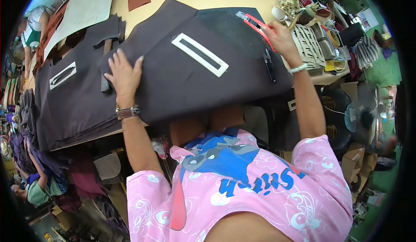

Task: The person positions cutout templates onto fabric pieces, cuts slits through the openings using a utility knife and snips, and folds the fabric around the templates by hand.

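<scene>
My right hand is closed around a red utility knife, its tip pointing to the upper left over a dark green cutting mat. Spread flat, my left hand rests on dark brown sheet material that covers much of the table. Beside that hand lies a hammer, partly covered by the sheet. A white rectangular frame with a long slot sits on the sheet between my hands. Below my right hand is a small dark tool, perhaps snips.
Another white slotted piece lies at the left with a dark pointed object on it. Stacked slatted pieces and a cup stand at the right. A fan is by the table's right side. Other people are at the left.
</scene>
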A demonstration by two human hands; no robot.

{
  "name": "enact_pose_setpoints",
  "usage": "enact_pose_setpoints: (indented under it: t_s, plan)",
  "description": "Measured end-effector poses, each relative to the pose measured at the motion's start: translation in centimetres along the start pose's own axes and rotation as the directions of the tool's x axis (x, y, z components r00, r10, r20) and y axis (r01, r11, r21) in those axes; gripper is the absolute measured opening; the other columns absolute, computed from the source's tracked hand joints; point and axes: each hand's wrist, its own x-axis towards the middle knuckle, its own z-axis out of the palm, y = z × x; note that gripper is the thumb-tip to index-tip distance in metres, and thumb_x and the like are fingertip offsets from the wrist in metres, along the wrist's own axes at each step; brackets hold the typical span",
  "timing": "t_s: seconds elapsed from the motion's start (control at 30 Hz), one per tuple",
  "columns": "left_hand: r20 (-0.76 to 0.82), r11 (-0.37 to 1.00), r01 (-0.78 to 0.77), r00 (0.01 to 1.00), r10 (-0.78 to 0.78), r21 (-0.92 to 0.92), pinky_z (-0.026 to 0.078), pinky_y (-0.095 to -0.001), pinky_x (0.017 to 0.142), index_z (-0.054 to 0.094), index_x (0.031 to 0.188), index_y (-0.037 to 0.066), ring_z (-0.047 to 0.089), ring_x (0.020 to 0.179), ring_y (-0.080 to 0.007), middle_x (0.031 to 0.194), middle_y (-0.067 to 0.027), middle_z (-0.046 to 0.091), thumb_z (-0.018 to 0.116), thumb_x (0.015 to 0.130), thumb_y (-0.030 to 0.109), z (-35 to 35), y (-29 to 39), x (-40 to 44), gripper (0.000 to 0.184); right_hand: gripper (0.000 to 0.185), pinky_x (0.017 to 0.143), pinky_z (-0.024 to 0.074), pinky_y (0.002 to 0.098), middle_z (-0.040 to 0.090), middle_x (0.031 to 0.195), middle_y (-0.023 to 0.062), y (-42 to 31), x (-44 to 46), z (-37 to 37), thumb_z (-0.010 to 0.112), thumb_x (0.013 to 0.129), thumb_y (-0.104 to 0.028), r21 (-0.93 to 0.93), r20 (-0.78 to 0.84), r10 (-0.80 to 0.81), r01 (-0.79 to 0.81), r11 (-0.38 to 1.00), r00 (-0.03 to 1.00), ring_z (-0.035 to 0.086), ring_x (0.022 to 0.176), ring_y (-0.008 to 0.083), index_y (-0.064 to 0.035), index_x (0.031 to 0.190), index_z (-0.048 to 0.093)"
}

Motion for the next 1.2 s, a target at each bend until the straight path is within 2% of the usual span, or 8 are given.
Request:
enact_pose_setpoints:
  t_s: [0.33, 0.5, 0.7, 0.83, 0.93, 1.0, 1.07, 1.2]
  plan:
    - [-0.082, 0.960, 0.009, 0.996, -0.033, -0.280, 0.042, -0.0414, 0.092, 0.058, 0.116, 0.005, 0.056, 0.104, -0.0340, 0.108, -0.0174, 0.061, 0.053, 0.089, 0.027, 0.2, -1.7, 1.7, 0.035, 0.038, 0.074, 0.0468, 0.0427, 0.062, 0.085, 0.0176, 1.6, -1.0, 2.9, 0.058, 0.084, -0.034, -0.378, -0.371, -0.231, 0.081, 0.922, 0.900, 0.060, 0.080, 0.0357, 0.0012, 0.097, 0.061]
    - [-0.175, 0.973, -0.125, 0.980, 0.090, -0.197, 0.042, -0.0412, 0.090, 0.061, 0.109, 0.002, 0.056, 0.102, -0.0353, 0.111, -0.0173, 0.060, 0.052, 0.089, 0.040, 1.7, -1.0, 0.7, 0.043, 0.039, 0.064, 0.0466, 0.0373, 0.061, 0.079, 0.0133, -1.1, -8.4, -0.5, 0.067, 0.078, -0.019, -0.272, 0.026, 0.196, -0.182, 0.945, 0.980, 0.060, 0.071, 0.0274, 0.0021, 0.108, 0.055]
    - [-0.331, 0.881, -0.188, 0.943, 0.038, -0.435, 0.045, -0.0401, 0.059, 0.063, 0.093, 0.001, 0.059, 0.065, -0.0382, 0.075, -0.0209, 0.061, 0.055, 0.089, 0.021, 0.7, 0.6, 0.2, 0.021, 0.035, 0.067, 0.0464, 0.0289, 0.061, 0.076, 0.0081, -2.1, -8.3, 1.6, 0.064, 0.078, -0.008, 0.287, 0.186, 0.024, -0.077, 0.955, 0.982, 0.058, 0.069, 0.0139, 0.0036, 0.110, 0.056]
    - [-0.193, 0.824, -0.066, 0.980, -0.054, -0.563, 0.047, -0.0347, 0.065, 0.059, 0.108, 0.001, 0.061, 0.070, -0.0307, 0.084, -0.0188, 0.065, 0.053, 0.092, 0.025, -2.1, 0.9, 1.4, 0.030, 0.022, 0.065, 0.0444, 0.0208, 0.060, 0.082, 0.0032, -7.9, -5.6, 5.1, 0.055, 0.089, -0.011, 0.646, 0.293, -0.116, -0.107, 0.756, 0.949, 0.055, 0.070, 0.0073, 0.0025, 0.107, 0.058]
    - [0.409, 0.109, 0.417, 0.908, -0.086, -0.902, 0.048, -0.0287, 0.072, 0.059, 0.114, -0.002, 0.063, 0.082, -0.0204, 0.098, -0.0120, 0.066, 0.056, 0.089, 0.037, -2.5, 1.5, 2.4, 0.046, 0.021, 0.063, 0.0445, 0.0184, 0.059, 0.082, 0.0011, -9.9, -3.7, 9.1, 0.050, 0.093, -0.012, 0.802, 0.405, -0.150, -0.271, 0.532, 0.902, 0.054, 0.070, 0.0051, 0.0004, 0.109, 0.056]
    - [0.500, 0.157, 0.487, 0.865, 0.051, -0.859, 0.048, -0.0246, 0.077, 0.057, 0.118, -0.004, 0.060, 0.090, -0.0151, 0.108, -0.0085, 0.062, 0.060, 0.083, 0.047, -5.5, 3.7, 0.4, 0.062, 0.022, 0.062, 0.0456, 0.0196, 0.058, 0.080, 0.0014, -10.6, -3.8, 10.9, 0.049, 0.094, -0.013, 0.790, 0.496, -0.094, -0.403, 0.462, 0.863, 0.055, 0.068, 0.0066, -0.0019, 0.112, 0.054]
    - [0.643, 0.591, 0.453, 0.751, 0.150, -0.667, 0.050, -0.0268, 0.075, 0.056, 0.114, -0.007, 0.062, 0.086, -0.0170, 0.101, -0.0152, 0.064, 0.067, 0.078, 0.045, -4.7, 2.3, 0.6, 0.064, 0.024, 0.056, 0.0447, 0.0203, 0.057, 0.078, 0.0012, -10.7, -4.5, 11.9, 0.048, 0.094, -0.017, 0.794, 0.500, -0.015, -0.451, 0.407, 0.866, 0.052, 0.062, 0.0063, -0.0005, 0.111, 0.054]
    - [0.679, 0.288, 0.626, 0.719, 0.149, -0.725, 0.054, -0.0257, 0.064, 0.059, 0.107, -0.005, 0.065, 0.073, -0.0154, 0.092, -0.0113, 0.065, 0.067, 0.082, 0.024, -4.5, 2.5, -0.6, 0.039, 0.023, 0.051, 0.0405, 0.0195, 0.054, 0.075, -0.0005, -10.0, -6.9, 11.1, 0.048, 0.094, -0.018, 0.841, 0.461, 0.002, -0.438, 0.319, 0.887, 0.049, 0.058, 0.0045, -0.0015, 0.110, 0.053]
